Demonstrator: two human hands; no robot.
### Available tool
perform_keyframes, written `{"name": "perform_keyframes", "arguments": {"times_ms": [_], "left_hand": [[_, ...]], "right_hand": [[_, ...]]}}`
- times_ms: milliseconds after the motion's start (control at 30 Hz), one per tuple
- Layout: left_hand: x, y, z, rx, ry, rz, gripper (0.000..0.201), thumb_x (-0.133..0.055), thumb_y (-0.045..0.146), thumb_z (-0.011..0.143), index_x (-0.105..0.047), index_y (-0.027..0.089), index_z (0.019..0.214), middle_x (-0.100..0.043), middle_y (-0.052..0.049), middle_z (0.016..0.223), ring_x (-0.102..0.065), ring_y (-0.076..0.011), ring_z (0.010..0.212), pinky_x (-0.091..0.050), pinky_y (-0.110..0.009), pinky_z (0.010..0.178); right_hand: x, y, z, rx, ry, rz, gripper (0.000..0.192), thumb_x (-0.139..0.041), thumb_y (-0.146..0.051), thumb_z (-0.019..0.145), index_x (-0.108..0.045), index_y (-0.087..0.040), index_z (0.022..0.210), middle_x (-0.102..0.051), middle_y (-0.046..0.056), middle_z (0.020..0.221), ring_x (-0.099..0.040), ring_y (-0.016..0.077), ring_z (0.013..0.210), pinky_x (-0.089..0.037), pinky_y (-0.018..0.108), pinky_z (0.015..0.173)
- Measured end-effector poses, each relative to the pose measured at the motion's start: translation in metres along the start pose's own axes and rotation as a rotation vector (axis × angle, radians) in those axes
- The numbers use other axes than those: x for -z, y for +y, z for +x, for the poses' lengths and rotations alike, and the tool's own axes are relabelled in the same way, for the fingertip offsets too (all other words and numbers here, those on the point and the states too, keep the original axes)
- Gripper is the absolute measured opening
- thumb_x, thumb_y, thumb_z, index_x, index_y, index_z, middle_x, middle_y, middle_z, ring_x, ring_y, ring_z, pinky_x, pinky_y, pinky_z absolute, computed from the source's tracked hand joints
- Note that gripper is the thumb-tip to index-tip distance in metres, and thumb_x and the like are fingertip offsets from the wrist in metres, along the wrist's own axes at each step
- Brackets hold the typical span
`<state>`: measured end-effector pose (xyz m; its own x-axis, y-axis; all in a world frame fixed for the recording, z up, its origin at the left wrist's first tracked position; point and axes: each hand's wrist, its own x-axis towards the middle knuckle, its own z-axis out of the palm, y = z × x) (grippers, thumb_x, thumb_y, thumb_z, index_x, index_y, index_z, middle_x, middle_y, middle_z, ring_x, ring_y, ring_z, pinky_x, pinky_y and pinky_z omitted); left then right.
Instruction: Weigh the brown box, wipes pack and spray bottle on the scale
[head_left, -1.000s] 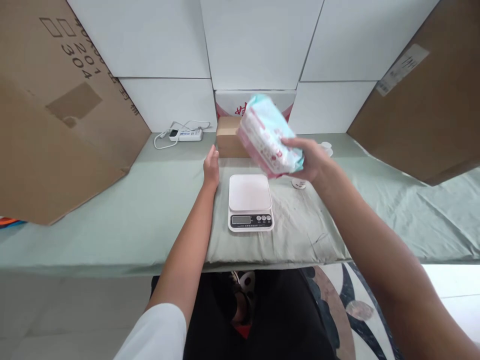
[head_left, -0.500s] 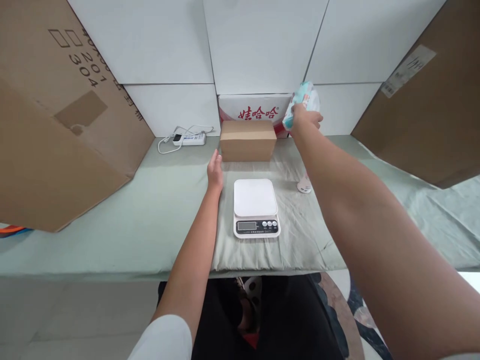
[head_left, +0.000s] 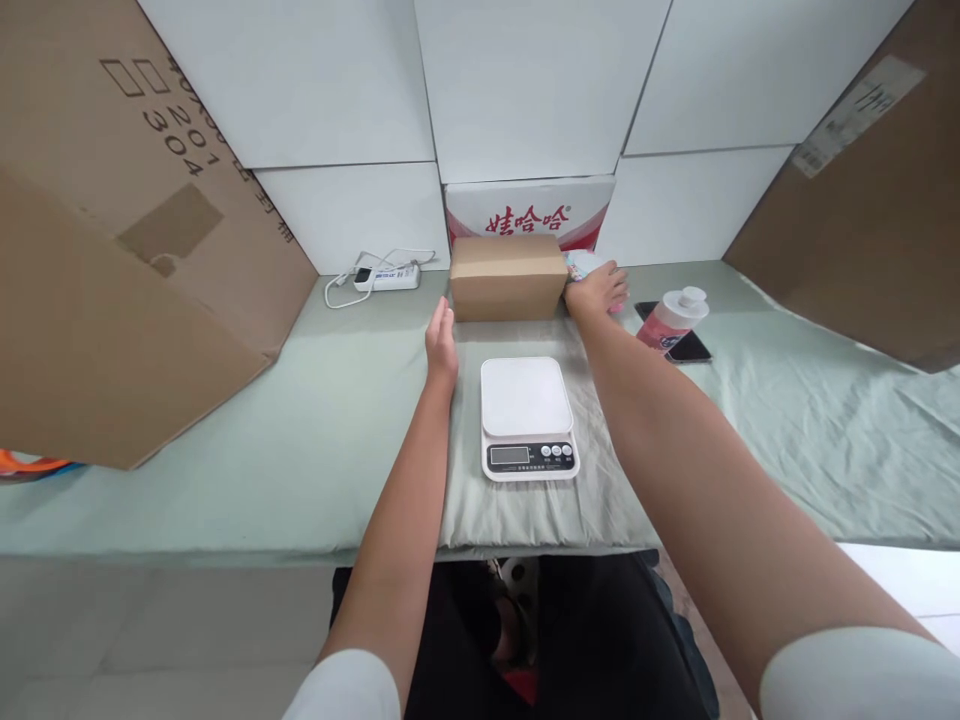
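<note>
My left hand [head_left: 442, 340] is at the left front corner of a closed brown cardboard box [head_left: 509, 292]. Its fingers are straight and it holds nothing; whether it touches the box I cannot tell. On the box's other side, my right hand [head_left: 598, 288] grips a white and teal soft plastic pack [head_left: 582, 264], low by the box's right end. The hand hides most of the pack. In front of the box sits a white kitchen scale [head_left: 526, 397] with a bare platform and a blank display.
A pink and white bottle [head_left: 670, 320] stands by a dark phone [head_left: 691, 347] right of my forearm. Behind is a white and red carton [head_left: 529, 207] against the wall. A power strip [head_left: 387, 277] lies left. Large cardboard sheets [head_left: 97, 330] flank the cloth-covered table [head_left: 322, 440].
My right hand has lowered the soft pack from above the carton to the brown box's right end. The bottle and phone now show beyond the forearm. My left hand stays by the box.
</note>
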<state>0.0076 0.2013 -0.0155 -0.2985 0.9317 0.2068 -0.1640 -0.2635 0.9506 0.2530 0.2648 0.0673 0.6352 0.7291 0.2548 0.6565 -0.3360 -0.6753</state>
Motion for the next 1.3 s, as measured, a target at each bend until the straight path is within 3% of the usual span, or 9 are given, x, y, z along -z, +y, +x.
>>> {"name": "perform_keyframes", "arguments": {"times_ms": [167, 300, 367, 433, 500, 633, 800, 1000, 1300], "left_hand": [[0.000, 0.002, -0.001, 0.011, -0.011, -0.002, 0.072, -0.056, 0.061, 0.098, -0.054, 0.019, 0.157, -0.047, -0.012, 0.170, -0.040, -0.0247, 0.161, -0.033, -0.037, 0.132], [0.001, 0.004, -0.004, 0.028, -0.031, -0.011, 0.068, -0.056, 0.060, 0.099, -0.054, 0.024, 0.157, -0.047, -0.008, 0.170, -0.040, -0.0231, 0.161, -0.032, -0.037, 0.132], [0.002, 0.005, -0.004, 0.027, -0.033, -0.015, 0.068, -0.054, 0.058, 0.101, -0.052, 0.022, 0.159, -0.045, -0.009, 0.171, -0.039, -0.0226, 0.161, -0.032, -0.037, 0.132], [0.003, 0.006, -0.005, 0.023, -0.034, -0.006, 0.069, -0.052, 0.057, 0.101, -0.050, 0.021, 0.160, -0.044, -0.010, 0.171, -0.038, -0.0227, 0.162, -0.032, -0.037, 0.132], [0.003, 0.005, -0.004, 0.017, -0.029, 0.013, 0.070, -0.052, 0.059, 0.101, -0.050, 0.022, 0.160, -0.045, -0.009, 0.171, -0.039, -0.0232, 0.161, -0.032, -0.037, 0.132], [0.003, 0.002, -0.002, -0.004, -0.028, 0.037, 0.077, -0.053, 0.068, 0.098, -0.050, 0.024, 0.160, -0.045, -0.009, 0.172, -0.039, -0.0252, 0.162, -0.031, -0.038, 0.133], [0.004, 0.001, -0.002, -0.008, -0.033, 0.054, 0.082, -0.054, 0.071, 0.096, -0.049, 0.022, 0.161, -0.043, -0.012, 0.172, -0.038, -0.0267, 0.162, -0.030, -0.039, 0.133], [0.003, -0.001, -0.003, -0.027, -0.036, 0.085, 0.076, -0.055, 0.067, 0.097, -0.053, 0.022, 0.159, -0.045, -0.011, 0.171, -0.038, -0.0270, 0.162, -0.032, -0.039, 0.132], [0.003, 0.004, -0.006, -0.012, -0.052, 0.081, 0.063, -0.050, 0.053, 0.105, -0.052, 0.019, 0.158, -0.043, -0.010, 0.172, -0.036, -0.0261, 0.163, -0.030, -0.039, 0.134]], "right_hand": [[0.022, -0.013, -0.050, -0.183, 0.023, 0.143, 0.067, -0.048, -0.006, 0.096, -0.032, -0.008, 0.161, -0.032, 0.025, 0.170, -0.031, 0.0274, 0.163, -0.030, 0.044, 0.131], [0.077, 0.033, -0.130, 0.390, -0.024, 0.469, 0.057, -0.047, -0.023, 0.099, -0.038, -0.024, 0.156, -0.049, 0.013, 0.160, -0.048, 0.0235, 0.151, -0.043, 0.045, 0.124], [0.107, 0.068, -0.145, 0.470, 0.194, 0.482, 0.052, -0.053, -0.038, 0.098, -0.042, -0.027, 0.148, -0.053, 0.013, 0.150, -0.055, 0.0278, 0.140, -0.049, 0.051, 0.115], [0.127, 0.099, -0.135, 0.396, 0.378, 0.395, 0.071, -0.070, -0.047, 0.085, -0.042, -0.026, 0.147, -0.052, 0.017, 0.146, -0.052, 0.0349, 0.138, -0.046, 0.060, 0.113], [0.133, 0.122, -0.110, 0.310, 0.254, 0.329, 0.079, -0.080, -0.049, 0.073, -0.048, -0.024, 0.140, -0.060, 0.016, 0.135, -0.054, 0.0380, 0.132, -0.043, 0.064, 0.113], [0.124, 0.139, -0.073, 0.230, -0.053, 0.363, 0.045, -0.079, -0.042, 0.068, -0.061, -0.024, 0.104, -0.071, 0.008, 0.102, -0.065, 0.0300, 0.098, -0.052, 0.054, 0.098], [0.122, 0.125, -0.084, 0.246, -0.067, 0.483, 0.039, -0.083, -0.041, 0.065, -0.065, -0.022, 0.094, -0.072, 0.005, 0.089, -0.065, 0.0235, 0.081, -0.055, 0.043, 0.081], [0.131, 0.073, -0.127, 0.342, -0.189, 0.708, 0.046, -0.089, -0.047, 0.068, -0.062, -0.024, 0.097, -0.072, 0.005, 0.094, -0.065, 0.0220, 0.082, -0.054, 0.037, 0.071], [0.109, 0.028, -0.185, 0.455, -0.295, 0.649, 0.047, -0.091, -0.042, 0.069, -0.052, -0.026, 0.090, -0.067, 0.000, 0.088, -0.059, 0.0197, 0.077, -0.051, 0.035, 0.068]]}}
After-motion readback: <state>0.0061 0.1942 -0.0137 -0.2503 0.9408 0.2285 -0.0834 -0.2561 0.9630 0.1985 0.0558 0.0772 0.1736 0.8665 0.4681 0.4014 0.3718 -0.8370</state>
